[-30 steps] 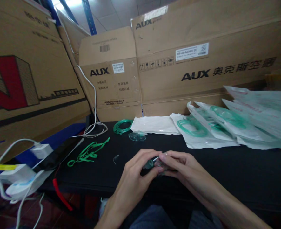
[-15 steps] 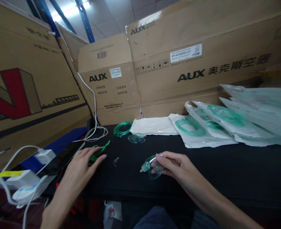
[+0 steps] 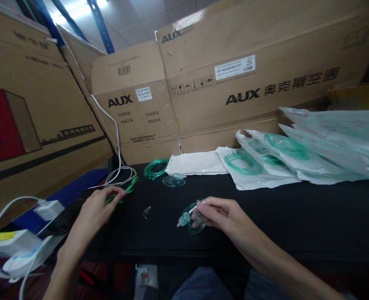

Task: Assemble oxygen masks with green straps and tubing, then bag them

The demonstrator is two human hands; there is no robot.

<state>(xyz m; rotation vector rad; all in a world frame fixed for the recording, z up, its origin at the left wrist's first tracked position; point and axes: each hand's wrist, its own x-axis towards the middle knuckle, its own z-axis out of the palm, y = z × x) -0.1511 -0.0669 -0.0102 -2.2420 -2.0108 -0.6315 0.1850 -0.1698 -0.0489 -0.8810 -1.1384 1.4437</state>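
Note:
My right hand (image 3: 222, 212) is closed around a clear plastic mask piece with a pale green nozzle (image 3: 189, 217), held just above the black table (image 3: 297, 216). My left hand (image 3: 95, 208) lies at the table's left end with its fingers pinched on a green elastic strap (image 3: 128, 187). Between the two hands a small clear plastic clip (image 3: 146, 211) rests on the table. Farther back are a coil of green tubing (image 3: 154, 168) and a second clear mask part (image 3: 173, 180).
Sealed bags of green tubing (image 3: 265, 162) are stacked along the back right, with a flat white bag (image 3: 197, 163) beside them. Large AUX cardboard boxes (image 3: 240, 83) wall in the back and left. White cables and a power strip (image 3: 21, 241) lie at the left.
My left hand let go of the mask piece, reached left to the green strap and closed on it. My right hand kept the mask piece and stayed roughly in place.

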